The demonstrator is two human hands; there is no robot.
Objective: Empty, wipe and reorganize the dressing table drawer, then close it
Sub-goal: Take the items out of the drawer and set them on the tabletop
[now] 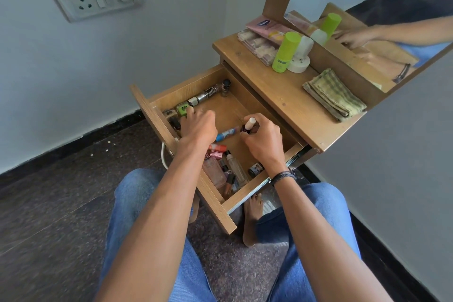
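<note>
The wooden drawer (pixel 186 81) of the dressing table stands pulled out with small cosmetics inside. My right hand (pixel 263 141) grips a dark nail polish bottle with a cream cap (pixel 250 125) near the drawer's middle. My left hand (pixel 197 125) reaches to the left end, fingertips on a green-capped item (pixel 182 109); whether it grips it is hidden. A blue tube (pixel 226 133) lies between my hands. Several bottles and lipsticks (pixel 225 169) are piled at the near end. A folded green checked cloth (pixel 334 94) lies on the table top (pixel 282 91).
On the table top stand a lime green bottle (pixel 285 52), a white jar (pixel 300 62), a pink tube and a clear box (pixel 256 44). A mirror (pixel 367 19) leans behind them. A row of small bottles lines the drawer's far wall (pixel 208 94). My knees sit below the drawer.
</note>
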